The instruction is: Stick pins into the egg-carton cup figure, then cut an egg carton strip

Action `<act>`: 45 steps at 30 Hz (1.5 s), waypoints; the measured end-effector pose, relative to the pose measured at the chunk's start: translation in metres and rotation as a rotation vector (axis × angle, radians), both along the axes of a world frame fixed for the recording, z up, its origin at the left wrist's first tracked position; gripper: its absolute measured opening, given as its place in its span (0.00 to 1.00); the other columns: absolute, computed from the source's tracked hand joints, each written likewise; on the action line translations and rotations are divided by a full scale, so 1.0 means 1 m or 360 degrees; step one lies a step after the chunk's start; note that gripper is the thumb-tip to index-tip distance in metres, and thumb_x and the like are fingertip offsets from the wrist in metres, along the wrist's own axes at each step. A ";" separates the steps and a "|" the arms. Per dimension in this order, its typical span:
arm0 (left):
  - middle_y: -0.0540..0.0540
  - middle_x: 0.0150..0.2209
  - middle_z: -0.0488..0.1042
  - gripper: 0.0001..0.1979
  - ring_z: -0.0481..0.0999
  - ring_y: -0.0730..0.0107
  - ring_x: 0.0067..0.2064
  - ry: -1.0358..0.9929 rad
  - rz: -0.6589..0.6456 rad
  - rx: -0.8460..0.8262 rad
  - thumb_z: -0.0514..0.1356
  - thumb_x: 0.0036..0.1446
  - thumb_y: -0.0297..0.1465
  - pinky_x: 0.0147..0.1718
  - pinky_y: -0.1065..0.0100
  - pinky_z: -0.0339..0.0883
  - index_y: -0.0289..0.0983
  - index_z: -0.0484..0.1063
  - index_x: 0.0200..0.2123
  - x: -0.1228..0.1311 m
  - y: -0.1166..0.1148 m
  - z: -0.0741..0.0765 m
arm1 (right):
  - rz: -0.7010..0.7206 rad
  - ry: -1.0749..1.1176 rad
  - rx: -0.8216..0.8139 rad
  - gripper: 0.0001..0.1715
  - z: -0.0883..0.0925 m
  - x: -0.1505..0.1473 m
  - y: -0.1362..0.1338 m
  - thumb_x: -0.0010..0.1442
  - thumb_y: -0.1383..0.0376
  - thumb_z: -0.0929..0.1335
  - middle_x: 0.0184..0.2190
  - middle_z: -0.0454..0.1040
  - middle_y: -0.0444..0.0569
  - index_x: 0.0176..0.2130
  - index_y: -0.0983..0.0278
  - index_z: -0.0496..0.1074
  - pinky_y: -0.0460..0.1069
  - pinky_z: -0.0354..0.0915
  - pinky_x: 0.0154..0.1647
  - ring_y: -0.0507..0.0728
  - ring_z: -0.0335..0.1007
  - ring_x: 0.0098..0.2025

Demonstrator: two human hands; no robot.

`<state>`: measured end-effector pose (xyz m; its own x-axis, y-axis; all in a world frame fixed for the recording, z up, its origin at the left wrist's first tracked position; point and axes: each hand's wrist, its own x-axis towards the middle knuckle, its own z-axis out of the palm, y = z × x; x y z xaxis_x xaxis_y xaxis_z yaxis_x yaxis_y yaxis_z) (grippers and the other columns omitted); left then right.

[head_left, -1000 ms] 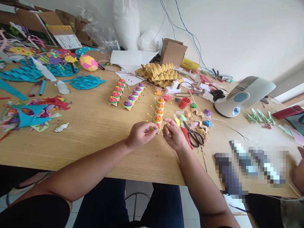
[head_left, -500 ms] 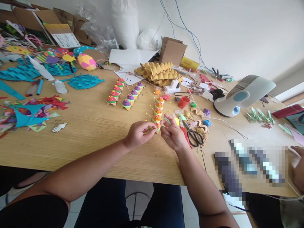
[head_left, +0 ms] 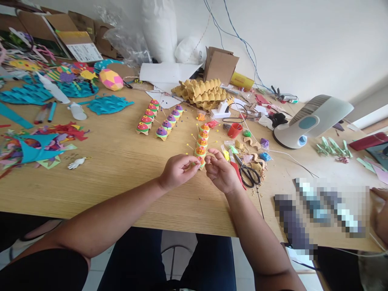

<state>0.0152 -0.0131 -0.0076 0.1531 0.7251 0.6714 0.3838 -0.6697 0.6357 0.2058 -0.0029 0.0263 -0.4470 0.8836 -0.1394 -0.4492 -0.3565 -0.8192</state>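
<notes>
- Light wooden desk against a white wall, cluttered with craft bits, fills most of the frame.
- Left hand at centre frame, grip pinched shut, thumb and fingertips on the near end of the orange egg-carton caterpillar.
- Orange egg-carton caterpillar lies on the desk, centre frame, running away from the person, with yellow-headed pins sticking out of both sides.
- Right hand is just right of the caterpillar's near end, fingers loosely curled, forefinger raised. Can't tell if its grip holds anything, too small to see.
- The two hands are near each other but not touching.
- Scissors, black handles, lie shut just right of the right hand, beside cardboard scraps.
- Red cup is above the scissors.
- Red-topped caterpillar and purple-topped caterpillar lie side by side, upper left of the hands.
- Yellow egg-carton stack is top centre, with an open cardboard box behind it.
- Desk fan, white, tilted, is on the right.
- Teal paper cutouts are in the upper left.
- Co-worker's hand is at the right edge, well apart.
</notes>
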 end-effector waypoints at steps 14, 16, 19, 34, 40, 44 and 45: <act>0.50 0.30 0.79 0.06 0.71 0.77 0.25 0.0017 -0.0031 0.0097 0.64 0.63 0.31 0.28 0.74 0.64 0.38 0.79 0.42 -0.001 0.002 0.001 | 0.0018 -0.0451 0.0326 0.22 -0.012 -0.006 -0.004 0.57 0.47 0.73 0.21 0.56 0.36 0.36 0.63 0.71 0.45 0.37 0.21 0.46 0.44 0.20; 0.50 0.29 0.79 0.06 0.72 0.76 0.26 0.0032 -0.0032 0.0117 0.64 0.63 0.31 0.29 0.73 0.65 0.39 0.79 0.42 -0.001 0.003 0.000 | 0.0032 -0.0517 0.0341 0.23 -0.014 -0.006 -0.004 0.55 0.47 0.75 0.21 0.58 0.36 0.36 0.63 0.73 0.45 0.39 0.20 0.46 0.45 0.20; 0.51 0.25 0.75 0.06 0.70 0.75 0.25 0.0061 -0.0061 0.0142 0.63 0.63 0.33 0.29 0.72 0.64 0.39 0.79 0.41 -0.002 0.005 -0.003 | 0.0043 -0.0538 0.0286 0.25 -0.017 -0.006 -0.004 0.51 0.47 0.76 0.19 0.59 0.35 0.39 0.64 0.76 0.46 0.40 0.20 0.45 0.45 0.19; 0.55 0.23 0.59 0.09 0.59 0.75 0.23 -0.0228 -0.0235 -0.0283 0.50 0.71 0.34 0.26 0.70 0.57 0.38 0.66 0.47 -0.004 -0.003 0.001 | -0.0092 -0.0337 0.0151 0.27 -0.016 -0.005 -0.001 0.52 0.45 0.76 0.17 0.57 0.35 0.28 0.62 0.66 0.45 0.38 0.20 0.45 0.43 0.19; 0.48 0.35 0.73 0.07 0.71 0.72 0.33 -0.0001 -0.0084 -0.0060 0.52 0.70 0.31 0.35 0.69 0.65 0.37 0.68 0.44 -0.005 0.001 -0.001 | -0.0117 -0.0300 0.0254 0.22 -0.013 -0.007 -0.001 0.55 0.49 0.75 0.22 0.67 0.38 0.32 0.62 0.67 0.45 0.38 0.19 0.44 0.43 0.18; 0.49 0.33 0.73 0.05 0.69 0.73 0.31 0.0055 -0.0110 -0.0012 0.54 0.68 0.30 0.33 0.70 0.64 0.37 0.69 0.43 -0.003 0.001 -0.003 | -0.0203 -0.0285 0.0328 0.18 -0.013 -0.007 0.001 0.56 0.54 0.75 0.26 0.75 0.42 0.38 0.63 0.71 0.45 0.39 0.19 0.44 0.45 0.17; 0.49 0.32 0.72 0.05 0.69 0.73 0.30 0.0051 -0.0111 -0.0024 0.55 0.68 0.30 0.32 0.70 0.64 0.37 0.69 0.43 -0.003 0.000 -0.003 | -0.0229 -0.0293 0.0334 0.19 -0.014 -0.006 0.002 0.55 0.54 0.76 0.26 0.75 0.42 0.39 0.63 0.72 0.45 0.40 0.19 0.44 0.45 0.17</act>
<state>0.0121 -0.0129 -0.0108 0.2248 0.7220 0.6544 0.3566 -0.6859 0.6343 0.1996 -0.0014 0.0126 -0.2997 0.9539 -0.0145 -0.3198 -0.1147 -0.9405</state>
